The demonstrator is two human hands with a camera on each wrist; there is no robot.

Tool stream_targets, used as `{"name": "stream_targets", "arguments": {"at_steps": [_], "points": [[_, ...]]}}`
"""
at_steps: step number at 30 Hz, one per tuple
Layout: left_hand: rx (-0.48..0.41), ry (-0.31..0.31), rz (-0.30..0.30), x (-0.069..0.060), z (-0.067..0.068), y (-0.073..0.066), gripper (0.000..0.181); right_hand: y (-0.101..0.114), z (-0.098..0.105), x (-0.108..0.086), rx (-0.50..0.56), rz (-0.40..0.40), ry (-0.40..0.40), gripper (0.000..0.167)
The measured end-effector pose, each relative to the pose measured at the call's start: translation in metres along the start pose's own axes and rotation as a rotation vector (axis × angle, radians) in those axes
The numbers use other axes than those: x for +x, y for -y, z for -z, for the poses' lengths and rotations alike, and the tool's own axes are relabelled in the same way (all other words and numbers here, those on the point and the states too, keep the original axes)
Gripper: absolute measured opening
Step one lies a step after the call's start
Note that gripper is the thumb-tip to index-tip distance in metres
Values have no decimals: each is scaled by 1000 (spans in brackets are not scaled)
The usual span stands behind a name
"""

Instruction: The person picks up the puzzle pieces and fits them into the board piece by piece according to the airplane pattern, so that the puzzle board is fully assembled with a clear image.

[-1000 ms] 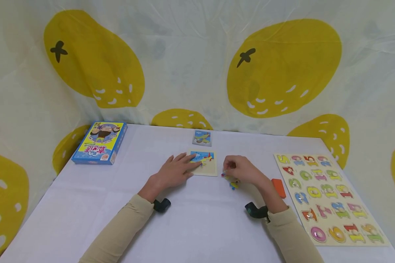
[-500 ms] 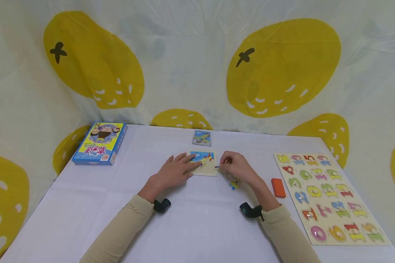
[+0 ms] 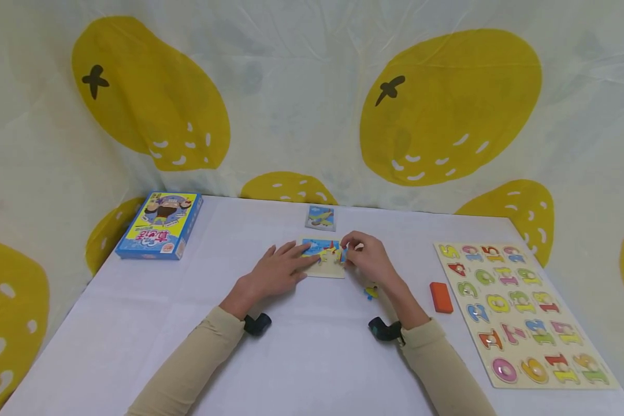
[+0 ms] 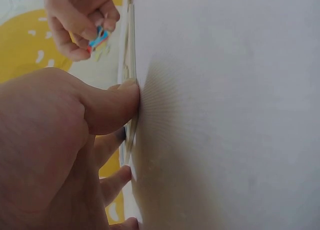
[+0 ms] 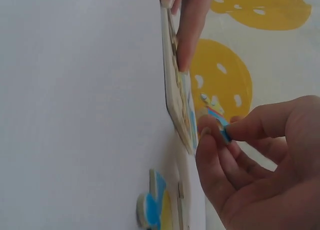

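A small puzzle board [image 3: 333,271] with a partly filled blue, red and yellow picture lies mid-table. My left hand [image 3: 275,274] rests on its left side with spread fingers; the left wrist view has the thumb [image 4: 117,104] against the board's edge. At the board's right edge, my right hand [image 3: 369,257] pinches a blue, red and yellow puzzle piece [image 5: 220,122] between thumb and fingers, held just above the board. Loose pieces [image 3: 371,292] lie on the table below the right hand, one of them blue and yellow [image 5: 159,200].
Behind the board lies a small picture card [image 3: 320,218]. A blue and yellow box [image 3: 158,226] is at the back left. To the right are an orange block [image 3: 441,297] and a large number board [image 3: 520,318]. A patterned cloth hangs behind the table.
My right hand has moved left and slightly away from me, from the loose pieces to the board's right edge, carrying a piece. The left hand has stayed on the board.
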State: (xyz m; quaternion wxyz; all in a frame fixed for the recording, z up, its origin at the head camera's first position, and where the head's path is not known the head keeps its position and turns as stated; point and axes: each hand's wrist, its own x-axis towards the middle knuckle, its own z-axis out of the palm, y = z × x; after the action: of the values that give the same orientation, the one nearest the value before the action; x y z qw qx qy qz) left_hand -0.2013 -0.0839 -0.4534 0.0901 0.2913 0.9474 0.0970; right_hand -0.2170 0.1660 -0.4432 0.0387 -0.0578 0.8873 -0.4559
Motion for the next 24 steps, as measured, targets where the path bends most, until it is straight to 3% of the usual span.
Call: {"name": "stream_targets", "arguments": {"at_steps": [9, 17, 24], "points": [[-19, -10, 5, -4, 3, 0, 49, 14, -15, 11, 14, -57, -45, 11], [-25, -12, -1, -3, 4, -2, 50, 17, -26, 17, -135, -84, -112, 8], [-27, -10, 6, 0, 3, -3, 49, 16, -28, 18, -204, -90, -108, 6]]}}
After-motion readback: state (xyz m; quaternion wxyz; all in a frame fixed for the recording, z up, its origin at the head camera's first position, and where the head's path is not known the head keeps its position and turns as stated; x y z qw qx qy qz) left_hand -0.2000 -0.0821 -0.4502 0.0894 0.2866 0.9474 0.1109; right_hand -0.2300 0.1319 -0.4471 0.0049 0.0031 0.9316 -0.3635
